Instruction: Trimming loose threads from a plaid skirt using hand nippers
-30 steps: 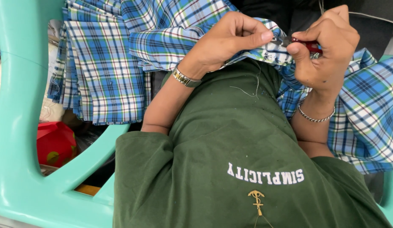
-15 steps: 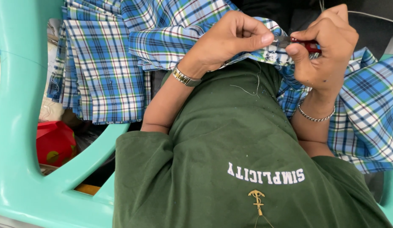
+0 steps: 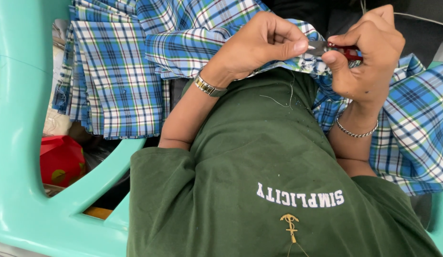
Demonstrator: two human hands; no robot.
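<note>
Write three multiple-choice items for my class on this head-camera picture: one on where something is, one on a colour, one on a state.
1. Where is the red bag?
A. on the person's lap
B. low at the left, behind the turquoise plastic chair arm
C. in the right hand

2. What colour is the handle of the thread snips?
A. red
B. yellow
C. white

3. What is the left hand doing?
A. lying flat and open on the green shirt
B. gripping the chair arm
C. pinching the blue plaid fabric between thumb and fingers

Answers: 1 B, the bag shows through the gap in the chair arm. 2 A, red shows between the fingers of the right hand. 3 C, the thumb and fingers close on the cloth's edge right by the snips' tip.
</note>
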